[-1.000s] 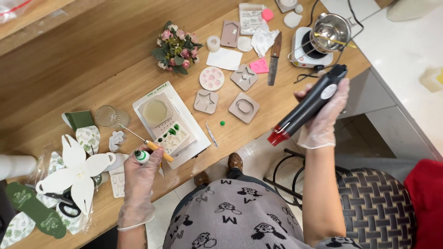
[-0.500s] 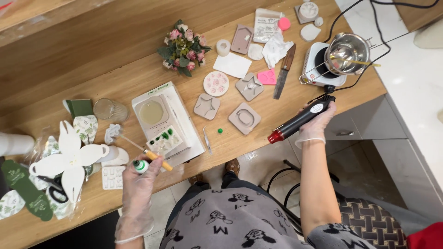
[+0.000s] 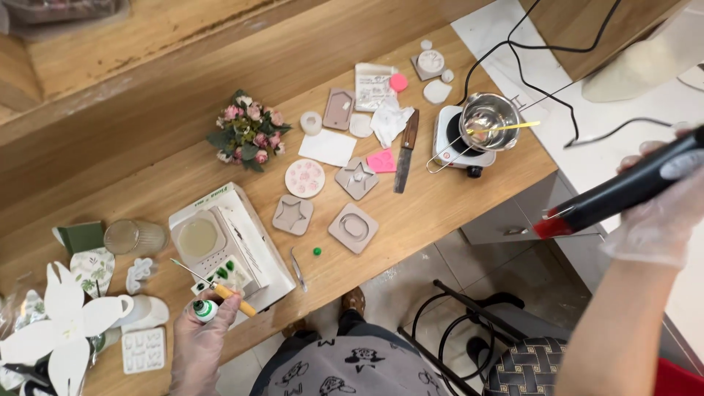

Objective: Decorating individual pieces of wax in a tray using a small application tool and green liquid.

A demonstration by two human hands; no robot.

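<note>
The long wooden table [image 3: 440, 213] runs corner to corner, crowded along its near edge. Off its right end, over the floor, the right hand [image 3: 660, 213] in a thin clear glove has its grip wrapped around a black heat tool with a red nozzle [image 3: 616, 194], tip angled down toward the table's right corner. It looks rigid and fairly hefty, best held mid-barrel, well back from the red end, which may be hot; the glove could make it slippery.

Near the table's right edge a small electric hotplate carries a steel melting pot [image 3: 488, 121] with a yellow stick across it.

A white box [image 3: 246, 242] with a scale and paints sits at the near edge, left of centre.

At that edge the gloved left hand [image 3: 202, 341] has its grip closed on a small green-and-white bottle [image 3: 204, 310] and a yellow-handled needle tool [image 3: 220, 290]. Both seem light: the bottle smooth and slightly squeezable, the needle thin, stiff and sharp, safest held by its handle.
</note>
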